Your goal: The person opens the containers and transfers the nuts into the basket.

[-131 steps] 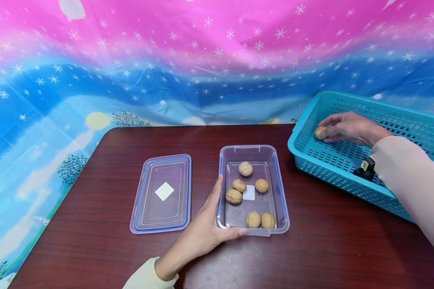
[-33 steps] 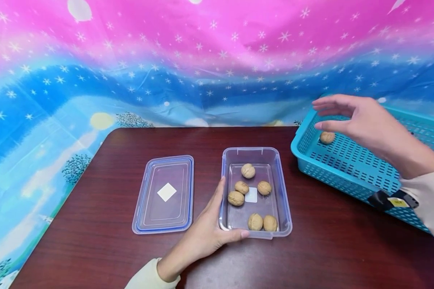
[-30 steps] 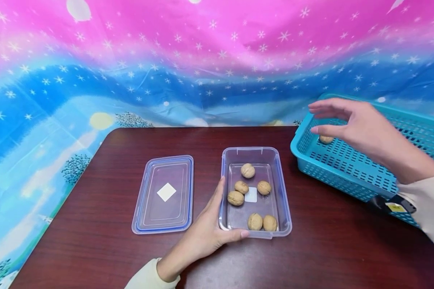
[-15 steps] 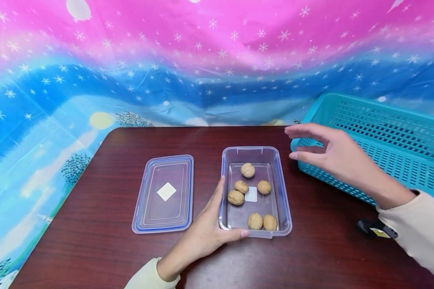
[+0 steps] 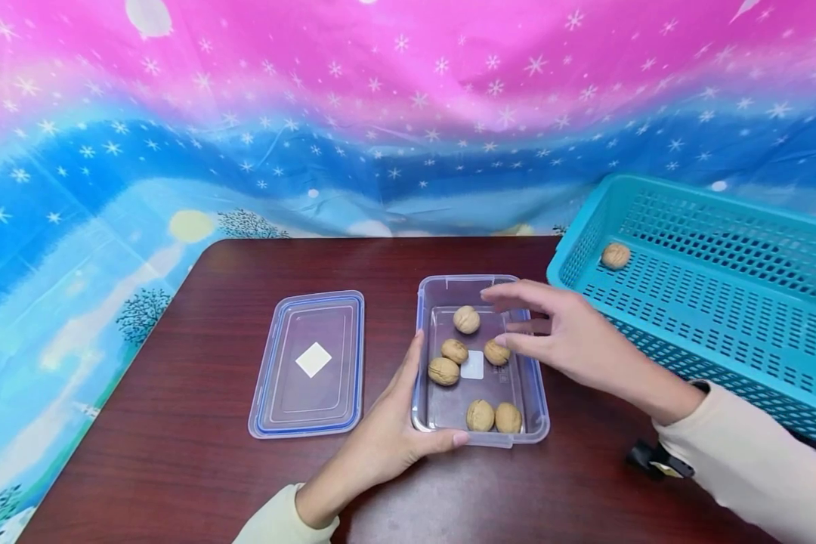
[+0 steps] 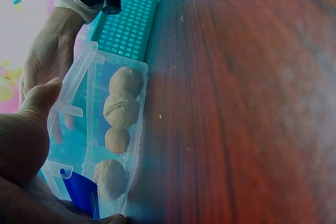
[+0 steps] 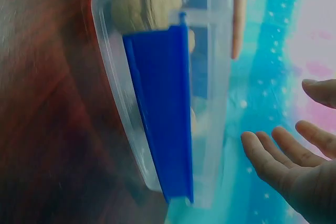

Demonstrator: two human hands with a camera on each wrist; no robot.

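A clear plastic container [image 5: 532,385] with several walnuts [image 5: 467,319] inside stands on the table. My left hand [image 5: 387,434] lies against its near left corner, fingers straight along the left wall and thumb stretched along the front edge. Over the container's right side is my right hand [image 5: 571,336], fingers spread apart and holding nothing. Its thumb tip overlaps a walnut [image 5: 496,353] by the right wall in the head view. In the right wrist view, that hand's fingers [image 7: 299,153] are loosely extended beyond the container's blue clip [image 7: 160,114]. One walnut [image 5: 615,256] sits in the turquoise basket [image 5: 693,325].
The container's lid [image 5: 306,400], with a blue seal and a pale square label, lies flat to the left. The basket fills the table's right side. A printed snowflake cloth [image 5: 381,136] hangs behind the dark red table [image 5: 197,378].
Earlier my right hand held a walnut in the basket. It let the walnut go there, lifted out with fingers apart, and moved left over the container. My left hand stayed put.
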